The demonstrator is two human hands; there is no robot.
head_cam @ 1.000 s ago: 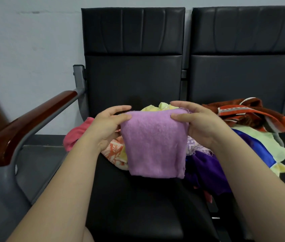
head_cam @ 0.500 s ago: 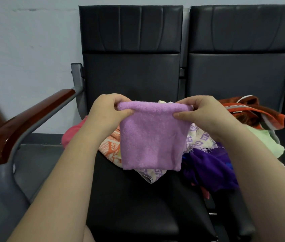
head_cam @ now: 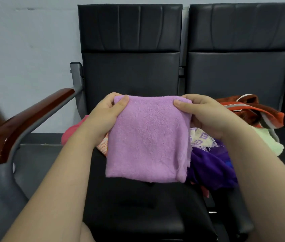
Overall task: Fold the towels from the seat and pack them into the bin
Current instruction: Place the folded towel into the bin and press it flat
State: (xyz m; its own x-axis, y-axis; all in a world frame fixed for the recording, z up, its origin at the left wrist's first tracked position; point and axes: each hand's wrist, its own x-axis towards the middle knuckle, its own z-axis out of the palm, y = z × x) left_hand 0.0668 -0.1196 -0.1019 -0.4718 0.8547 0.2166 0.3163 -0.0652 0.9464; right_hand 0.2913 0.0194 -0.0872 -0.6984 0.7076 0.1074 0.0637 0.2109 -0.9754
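Hanging folded and fuzzy above the seat (head_cam: 138,206), lilac towel (head_cam: 147,140) pinched by both hands' fingers (head_cam: 187,105).

Both forearms are bare to the frame's edge, no sleeves, and the hands (head_cam: 155,116) are ungloved.

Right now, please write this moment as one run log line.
step: folding | held: lilac towel, folded, top corners pinched by left hand and right hand | unfolded pile: on seat | bin: not visible

Wooden armrest (head_cam: 24,119) at left, pale wall (head_cam: 24,49) behind.
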